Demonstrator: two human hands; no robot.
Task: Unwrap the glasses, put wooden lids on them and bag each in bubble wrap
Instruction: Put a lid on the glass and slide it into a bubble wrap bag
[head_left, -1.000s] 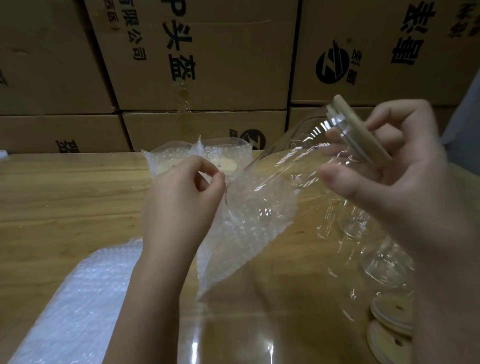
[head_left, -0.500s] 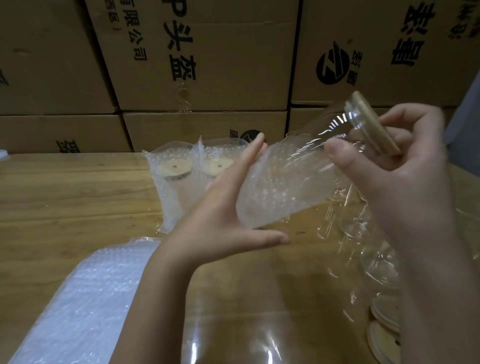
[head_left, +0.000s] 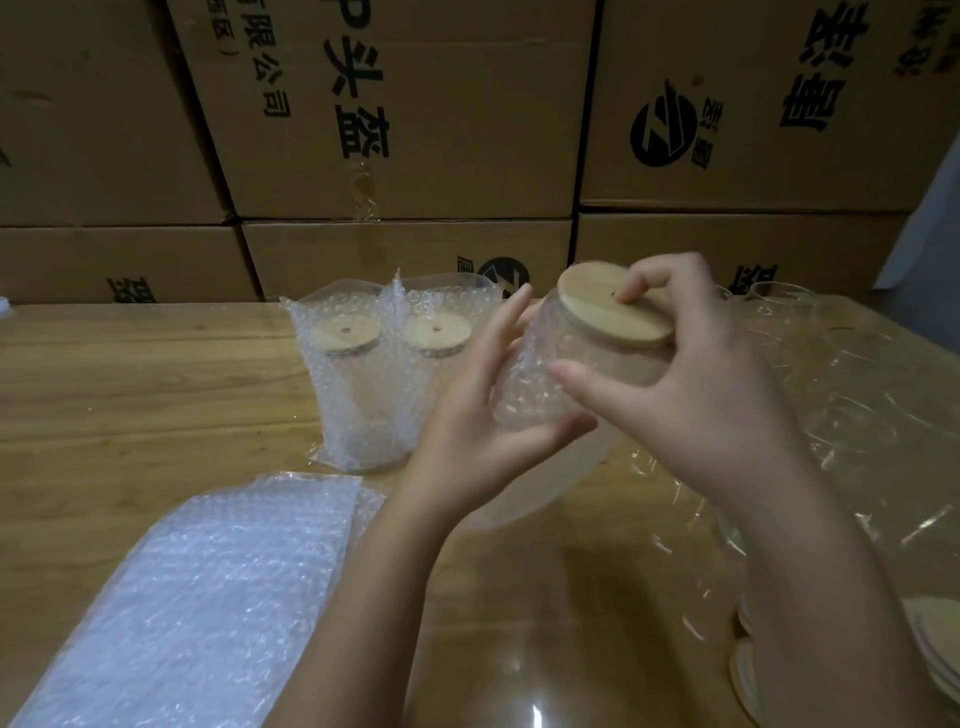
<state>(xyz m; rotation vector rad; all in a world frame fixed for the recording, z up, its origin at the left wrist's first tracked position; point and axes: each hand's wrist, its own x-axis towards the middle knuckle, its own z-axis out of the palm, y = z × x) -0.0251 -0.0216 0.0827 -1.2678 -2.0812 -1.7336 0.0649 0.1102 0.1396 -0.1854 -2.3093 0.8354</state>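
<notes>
Lower left: flat stack of bubble-wrap bags (head_left: 197, 597) on the wooden table (head_left: 130, 389), milky and pimpled. Just behind, two bagged glasses (head_left: 345, 374) stand upright side by side, round holed lids showing through.

Centre, above the table: left hand (head_left: 478, 415) cups the glass (head_left: 597, 364), thumb under, fingers along its bubble-wrap sleeve (head_left: 524, 395). Right hand (head_left: 701, 374) grips the wooden lid (head_left: 613, 306), one fingertip curled on top.

Right: crinkled clear film (head_left: 857, 415), loose lids (head_left: 930, 639). Cardboard boxes (head_left: 415, 104) wall off the back.
</notes>
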